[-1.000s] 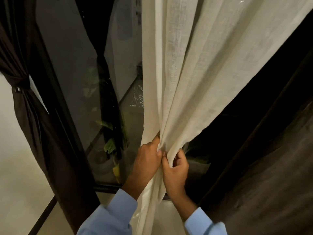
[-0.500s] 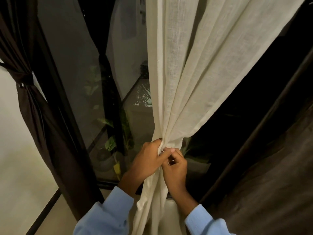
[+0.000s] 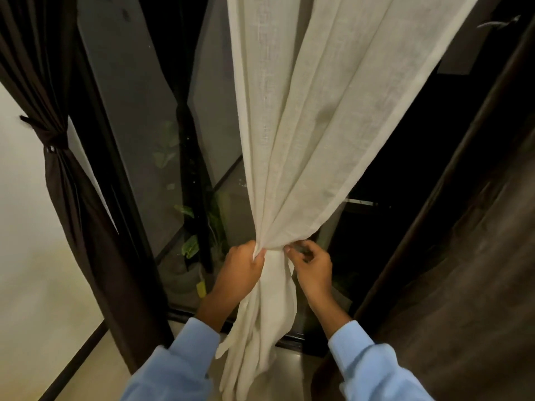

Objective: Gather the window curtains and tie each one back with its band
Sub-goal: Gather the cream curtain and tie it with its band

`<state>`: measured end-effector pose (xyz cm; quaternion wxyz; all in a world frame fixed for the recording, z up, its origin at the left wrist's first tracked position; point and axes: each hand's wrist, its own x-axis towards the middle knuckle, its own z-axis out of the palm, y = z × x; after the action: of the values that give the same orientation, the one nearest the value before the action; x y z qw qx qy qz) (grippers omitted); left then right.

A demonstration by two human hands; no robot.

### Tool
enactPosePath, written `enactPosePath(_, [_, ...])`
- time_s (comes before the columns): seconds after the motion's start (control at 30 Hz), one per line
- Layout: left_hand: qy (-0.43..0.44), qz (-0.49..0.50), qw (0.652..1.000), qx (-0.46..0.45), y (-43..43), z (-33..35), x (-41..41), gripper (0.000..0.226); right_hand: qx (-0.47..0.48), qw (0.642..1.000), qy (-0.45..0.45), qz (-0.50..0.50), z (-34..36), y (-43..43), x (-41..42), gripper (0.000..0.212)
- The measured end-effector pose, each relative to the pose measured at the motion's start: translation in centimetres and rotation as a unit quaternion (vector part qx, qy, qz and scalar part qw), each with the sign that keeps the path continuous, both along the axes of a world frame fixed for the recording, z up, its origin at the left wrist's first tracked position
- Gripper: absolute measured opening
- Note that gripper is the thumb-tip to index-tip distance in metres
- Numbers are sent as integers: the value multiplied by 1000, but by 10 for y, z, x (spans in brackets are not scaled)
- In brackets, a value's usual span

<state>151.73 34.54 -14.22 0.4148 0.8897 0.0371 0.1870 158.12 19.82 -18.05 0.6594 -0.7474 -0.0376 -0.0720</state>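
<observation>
A sheer white curtain (image 3: 304,125) hangs in the middle, drawn into a narrow waist at hand height, with its tail (image 3: 260,328) falling to the floor. My left hand (image 3: 240,270) grips the left side of that waist. My right hand (image 3: 311,266) is on the right side, its thumb and forefinger pinching the edge of the gathered cloth. A strip of the same white cloth seems to run across the waist; I cannot tell whether it is a band. A dark brown curtain (image 3: 72,198) on the left is tied with its band (image 3: 50,137).
Another dark brown curtain (image 3: 463,285) hangs loose on the right. Behind the cloth is a dark glass window (image 3: 139,125) with a black frame, and potted plants (image 3: 191,247) show through it. A pale wall (image 3: 29,256) lies to the left and the tiled floor (image 3: 95,369) below.
The view has pulled back. My hands have drawn apart to either side of the gather, which is now tighter. My right hand has shifted to the right edge.
</observation>
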Motion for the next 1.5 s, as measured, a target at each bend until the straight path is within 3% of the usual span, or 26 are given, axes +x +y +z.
enactPosePath(0.07, [-3,-6,1000,-11,-12,-3,-2,30,4,1000,-6,2,2,-2,-5,14])
enactPosePath(0.17, [30,-2,999,-38,-33,-2,-6,36,41,995,-58,-68,-1,-1,-33,27])
enactPosePath(0.23, [26,15,999,-13,-41,-3,-5,39,60,990,-88,-92,-7,-3,-54,21])
enactPosePath(0.3, [17,30,999,21,-47,-2,-4,32,59,992,-107,-30,-8,-5,-67,13])
enactPosePath(0.5, [-1,-46,998,42,-54,7,-13,23,-21,991,-102,86,3,-11,-63,31])
enactPosePath(0.63, [50,-135,988,-63,-49,16,-21,29,-33,982,-85,166,4,-24,-54,39])
enactPosePath(0.73, [101,-108,977,-152,-48,21,-22,28,-8,981,-73,180,5,-27,-51,32])
enactPosePath(0.9, [108,-95,984,-106,-47,33,-17,46,-3,979,-97,181,6,-20,-50,26])
enactPosePath(1.0, [147,-124,977,-94,-50,47,-13,50,-34,984,-109,134,4,-13,-54,33])
enactPosePath(1.1, [144,-78,986,-20,-60,49,-5,53,-30,992,-104,68,1,-7,-58,31])
enactPosePath(1.17, [119,-20,992,21,-66,45,0,50,-8,995,-89,42,-1,-5,-59,25])
enactPosePath(1.37, [-8,83,988,131,-69,47,3,40,-1,998,-58,25,-4,0,-63,36])
enactPosePath(1.5, [-5,85,984,155,-66,45,4,24,-65,997,-34,26,-19,5,-60,11])
